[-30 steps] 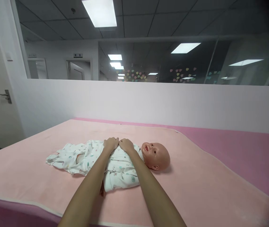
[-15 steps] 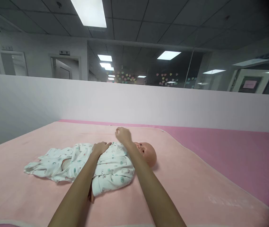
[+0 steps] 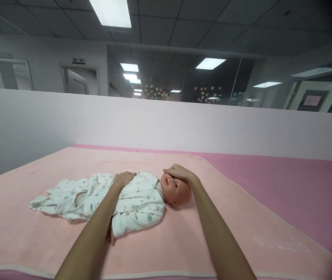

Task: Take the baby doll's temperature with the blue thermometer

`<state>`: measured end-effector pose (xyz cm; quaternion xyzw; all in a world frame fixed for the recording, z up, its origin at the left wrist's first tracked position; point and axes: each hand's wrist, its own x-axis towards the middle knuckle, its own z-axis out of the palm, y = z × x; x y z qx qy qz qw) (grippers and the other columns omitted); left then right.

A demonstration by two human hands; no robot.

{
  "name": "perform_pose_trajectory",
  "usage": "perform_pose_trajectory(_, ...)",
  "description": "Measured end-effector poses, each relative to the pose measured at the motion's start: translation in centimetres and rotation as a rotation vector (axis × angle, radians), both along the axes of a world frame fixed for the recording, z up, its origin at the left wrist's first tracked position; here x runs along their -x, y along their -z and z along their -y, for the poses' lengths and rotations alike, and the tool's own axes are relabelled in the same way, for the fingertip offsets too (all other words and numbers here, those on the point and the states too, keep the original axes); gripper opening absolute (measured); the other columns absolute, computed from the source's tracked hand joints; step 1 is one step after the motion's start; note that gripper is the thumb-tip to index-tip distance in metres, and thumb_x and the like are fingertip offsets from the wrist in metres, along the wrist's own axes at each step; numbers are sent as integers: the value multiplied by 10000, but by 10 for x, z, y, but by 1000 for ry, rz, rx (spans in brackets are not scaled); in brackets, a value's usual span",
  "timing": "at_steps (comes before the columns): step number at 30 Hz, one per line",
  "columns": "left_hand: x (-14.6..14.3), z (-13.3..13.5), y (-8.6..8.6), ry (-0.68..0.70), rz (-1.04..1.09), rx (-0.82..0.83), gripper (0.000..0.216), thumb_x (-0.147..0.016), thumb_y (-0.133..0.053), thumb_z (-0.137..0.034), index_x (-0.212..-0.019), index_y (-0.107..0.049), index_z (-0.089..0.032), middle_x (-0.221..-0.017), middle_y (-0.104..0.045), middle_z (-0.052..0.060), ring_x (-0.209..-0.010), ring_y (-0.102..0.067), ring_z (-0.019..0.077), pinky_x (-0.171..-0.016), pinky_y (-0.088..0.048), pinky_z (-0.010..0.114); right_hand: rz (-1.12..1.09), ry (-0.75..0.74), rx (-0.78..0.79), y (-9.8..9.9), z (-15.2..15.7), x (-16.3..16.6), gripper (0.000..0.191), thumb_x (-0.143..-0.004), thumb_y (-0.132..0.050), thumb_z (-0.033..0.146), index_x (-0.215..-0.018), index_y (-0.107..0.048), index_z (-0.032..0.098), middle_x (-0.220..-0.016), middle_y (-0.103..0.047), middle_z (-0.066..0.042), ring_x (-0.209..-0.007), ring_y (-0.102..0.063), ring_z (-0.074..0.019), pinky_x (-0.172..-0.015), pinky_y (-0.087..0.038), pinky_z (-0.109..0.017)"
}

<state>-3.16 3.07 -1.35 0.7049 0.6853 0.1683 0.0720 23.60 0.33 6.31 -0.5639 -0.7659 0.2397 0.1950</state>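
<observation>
A baby doll [image 3: 177, 191] lies on its back, its head to the right, in a white sleepsuit [image 3: 142, 210] with small green and brown prints. My left hand [image 3: 124, 179] rests flat on the doll's belly with the fingers extended. Against the far side of the doll's face and forehead lies my right hand [image 3: 180, 172], cupped and not closed round anything; some of its fingers are hidden. The doll's eyes and mouth show partly below it. One doll hand [image 3: 111, 235] sticks out of the near sleeve, beside my left forearm.
Under the doll spreads a peach-coloured mat [image 3: 241, 229] with a pale edging, laid over a pink surface [image 3: 294, 186]. A low white wall [image 3: 166, 122] runs along the back, with glass above it. Heart-shaped stickers [image 3: 157, 92] show in the glass.
My right hand has moved right, from above the doll's upper chest onto its head, uncovering the collar and mouth. My left hand stays on the belly. The view has tilted slightly.
</observation>
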Motion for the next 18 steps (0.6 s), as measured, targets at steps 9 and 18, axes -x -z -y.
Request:
perform_pose_trajectory(9, 1, 2, -3, 30, 86, 65, 504, -788, -245, -543, -1040, -614, -311, -1171, -582, 42, -1076, -508, 308, -919, -301, 464, -210, -49, -20, 7, 19, -12, 486, -702, -457, 594, -474, -465, 164, -505, -498, 22, -531, -440, -101, -541, -358, -221)
perform_pose_trajectory(18, 1, 4, -4, 9, 88, 67, 510, -786, -244, -549, -1039, -614, -306, -1164, -587, 37, -1069, -514, 306, -918, -309, 444, -454, -61, 70, 15, 23, -23, 366, -747, -490, 426, -860, -666, 126, -939, -655, -84, -905, -572, -210, -816, -420, -303)
